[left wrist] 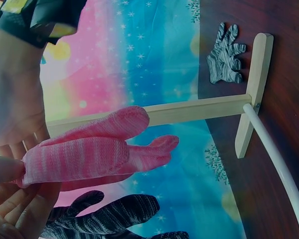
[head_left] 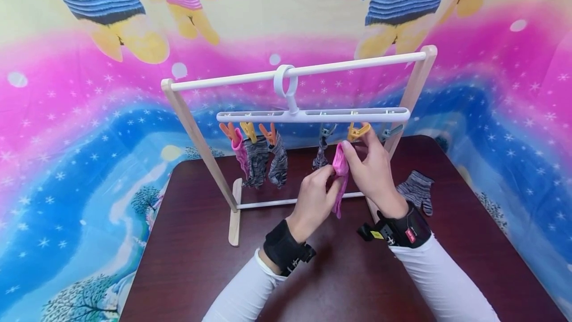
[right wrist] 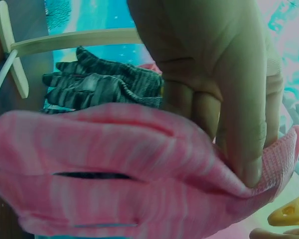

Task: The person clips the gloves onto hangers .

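Note:
In the head view my left hand (head_left: 310, 200) pinches a striped pink glove (head_left: 339, 163) near its cuff, and the glove's fingers hang downward. My right hand (head_left: 371, 165) is at a yellow clothespin (head_left: 356, 132) under the white hanger (head_left: 313, 116). Its thumb lies near the pink cuff, while a fingertip sits behind the clip. Seen from the right wrist, the yellow clip (right wrist: 291, 211) lies between that hand's thumb and finger, beside the pink cuff (right wrist: 281, 164). The left wrist view has the left fingers (left wrist: 20, 214) gripping the cuff end.
Clipped at the hanger's left are a pink glove (head_left: 240, 150) and two grey gloves (head_left: 278, 163). Another grey glove (head_left: 320, 155) hangs right of centre. One more grey glove (head_left: 416, 190) lies on the dark table (head_left: 192, 257). A wooden stand (head_left: 201, 145) carries the hanger.

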Motion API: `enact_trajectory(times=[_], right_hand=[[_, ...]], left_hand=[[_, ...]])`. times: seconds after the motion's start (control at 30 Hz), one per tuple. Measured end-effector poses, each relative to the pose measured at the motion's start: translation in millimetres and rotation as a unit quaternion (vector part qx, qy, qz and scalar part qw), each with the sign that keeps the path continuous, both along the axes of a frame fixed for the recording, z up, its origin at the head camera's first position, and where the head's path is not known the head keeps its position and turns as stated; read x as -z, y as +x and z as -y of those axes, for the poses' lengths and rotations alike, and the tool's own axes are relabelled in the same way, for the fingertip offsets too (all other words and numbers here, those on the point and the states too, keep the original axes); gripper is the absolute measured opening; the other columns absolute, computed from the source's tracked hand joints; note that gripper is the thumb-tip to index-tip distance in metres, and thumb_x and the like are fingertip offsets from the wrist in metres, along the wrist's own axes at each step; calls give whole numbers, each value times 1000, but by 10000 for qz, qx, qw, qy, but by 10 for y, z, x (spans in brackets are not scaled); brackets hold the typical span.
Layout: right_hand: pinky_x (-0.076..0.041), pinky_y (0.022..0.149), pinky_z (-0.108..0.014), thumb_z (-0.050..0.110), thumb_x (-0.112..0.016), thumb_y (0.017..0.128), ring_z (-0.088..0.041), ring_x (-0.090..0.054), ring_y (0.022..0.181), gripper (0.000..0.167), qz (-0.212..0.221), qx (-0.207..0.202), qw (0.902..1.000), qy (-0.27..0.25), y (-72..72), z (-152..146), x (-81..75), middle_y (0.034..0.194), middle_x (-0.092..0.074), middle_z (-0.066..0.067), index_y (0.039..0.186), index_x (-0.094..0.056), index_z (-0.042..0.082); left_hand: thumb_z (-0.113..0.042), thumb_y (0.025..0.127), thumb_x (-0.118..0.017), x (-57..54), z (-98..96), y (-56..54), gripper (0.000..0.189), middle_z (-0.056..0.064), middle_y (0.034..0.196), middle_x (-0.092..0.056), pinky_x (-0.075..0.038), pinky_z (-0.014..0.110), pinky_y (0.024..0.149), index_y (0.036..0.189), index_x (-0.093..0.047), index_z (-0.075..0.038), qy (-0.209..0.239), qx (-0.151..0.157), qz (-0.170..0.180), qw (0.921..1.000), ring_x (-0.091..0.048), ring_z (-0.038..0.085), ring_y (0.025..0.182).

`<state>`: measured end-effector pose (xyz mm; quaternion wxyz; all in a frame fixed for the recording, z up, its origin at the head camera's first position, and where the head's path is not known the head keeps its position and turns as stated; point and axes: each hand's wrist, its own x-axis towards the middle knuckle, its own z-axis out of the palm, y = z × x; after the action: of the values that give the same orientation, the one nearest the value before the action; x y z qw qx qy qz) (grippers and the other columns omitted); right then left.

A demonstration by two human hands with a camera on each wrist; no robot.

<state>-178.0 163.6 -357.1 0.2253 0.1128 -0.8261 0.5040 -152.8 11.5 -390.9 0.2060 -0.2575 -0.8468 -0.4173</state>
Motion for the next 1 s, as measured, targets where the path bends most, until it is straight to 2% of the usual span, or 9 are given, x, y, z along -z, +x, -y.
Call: enact_trajectory(times=[0.07, 0.17, 0.23, 0.3, 0.4, 0.47, 0.7, 0.83, 1.0], right_hand=[[-57, 92, -46, 23, -62, 100, -38, -70, 110, 52, -24, 40, 10000, -61, -16, 17, -32, 132, -65, -20, 146, -44, 4], [-57, 87, -25, 20, -62, 100, -32, -72, 103, 44, -139, 77, 9997, -207, -40, 31, -73, 125, -69, -18, 137, -49, 1], [-52, 82, -13, 20, -63, 99, -23, -72, 97, 39, -233, 142, 9992, -304, -62, 37, -94, 118, -72, -17, 131, -53, -1], [-49, 76, -8, 19, -65, 98, -11, -70, 90, 36, -333, 200, 9985, -382, -85, 40, -113, 109, -74, -18, 126, -55, -3], [-49, 70, -8, 22, -67, 97, 5, -63, 81, 35, -411, 403, 9977, -370, -122, 41, -139, 98, -74, -18, 119, -59, -3], [-47, 67, -9, 25, -69, 96, 7, -62, 77, 35, -399, 613, 9970, -250, -134, 43, -160, 94, -74, -18, 116, -62, -2], [-41, 59, -16, 37, -72, 92, -25, -70, 73, 40, -328, 1180, 9922, 241, -168, 35, -196, 87, -75, -18, 108, -67, 0], [-38, 50, -21, 38, -71, 92, -25, -63, 65, 40, -391, 1235, 9907, 403, -179, 26, -209, 79, -72, -17, 103, -68, 0], [-36, 47, -28, 39, -68, 94, -27, -59, 61, 40, -403, 1295, 9881, 732, -190, 5, -223, 72, -69, -17, 96, -70, -1]], left_hand=[[-14, 99, -63, 1, 3, -7, 10, 4, 91, -71, -52, 22, 71, 105, -69, -7, -6, 17, 9, 10000, -63, 13, 77], [-15, 100, -64, 1, 8, -14, 12, 5, 96, -73, -55, 25, 76, 107, -69, -7, -32, 24, 6, 10000, -67, 14, 83], [-15, 100, -63, -1, 11, -19, 13, 5, 97, -74, -56, 25, 78, 108, -69, -7, -71, 19, 1, 10000, -68, 13, 86], [-15, 100, -63, -9, 12, -23, 13, 5, 97, -73, -56, 24, 78, 108, -69, -7, -91, 20, 10, 10000, -67, 13, 85], [-15, 100, -62, -23, 9, -31, 14, 5, 97, -73, -56, 24, 79, 109, -69, -7, -159, 1, -5, 9999, -67, 12, 85], [-15, 100, -63, -28, 6, -33, 15, 6, 97, -72, -57, 24, 79, 111, -69, -6, -212, 1, -12, 9998, -67, 13, 85], [-14, 100, -63, -22, -19, -57, 17, 5, 100, -74, -58, 25, 82, 114, -68, -6, -530, -74, -205, 9984, -70, 14, 88], [-14, 99, -64, -17, -34, -68, 16, 4, 99, -73, -58, 25, 80, 114, -67, -7, -679, -131, -298, 9972, -70, 13, 86], [-14, 99, -65, -9, -52, -73, 17, 4, 98, -73, -58, 25, 78, 114, -67, -7, -771, -129, -334, 9964, -70, 13, 84]])
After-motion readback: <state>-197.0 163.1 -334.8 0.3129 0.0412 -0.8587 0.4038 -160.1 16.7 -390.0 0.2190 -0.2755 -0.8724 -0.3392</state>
